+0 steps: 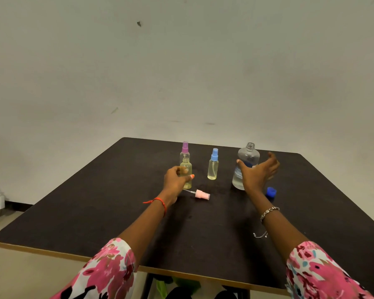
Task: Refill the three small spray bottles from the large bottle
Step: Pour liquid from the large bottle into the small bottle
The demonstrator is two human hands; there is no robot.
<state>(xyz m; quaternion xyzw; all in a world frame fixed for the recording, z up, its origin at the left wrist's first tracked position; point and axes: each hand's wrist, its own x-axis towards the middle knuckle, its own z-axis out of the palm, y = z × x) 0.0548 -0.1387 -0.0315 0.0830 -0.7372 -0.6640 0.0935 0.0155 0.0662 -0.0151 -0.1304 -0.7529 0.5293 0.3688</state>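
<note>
The left hand (pixel 175 180) grips an uncapped small bottle (pixel 186 174), its pink sprayer (pixel 200 194) lying at five o'clock. The right hand (pixel 256 172) is spread loose against the uncapped large bottle (pixel 245 167), blue cap (pixel 270 192) beside it. Beyond, blue-topped (pixel 213 165) and purple-topped (pixel 184 152) bottles stand short of the table's (pixel 95 208) far edge.

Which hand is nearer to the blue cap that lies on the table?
The right hand. It is open by the large bottle, just above and left of the blue cap. The left hand holds the uncapped small bottle, far to the left.
</note>
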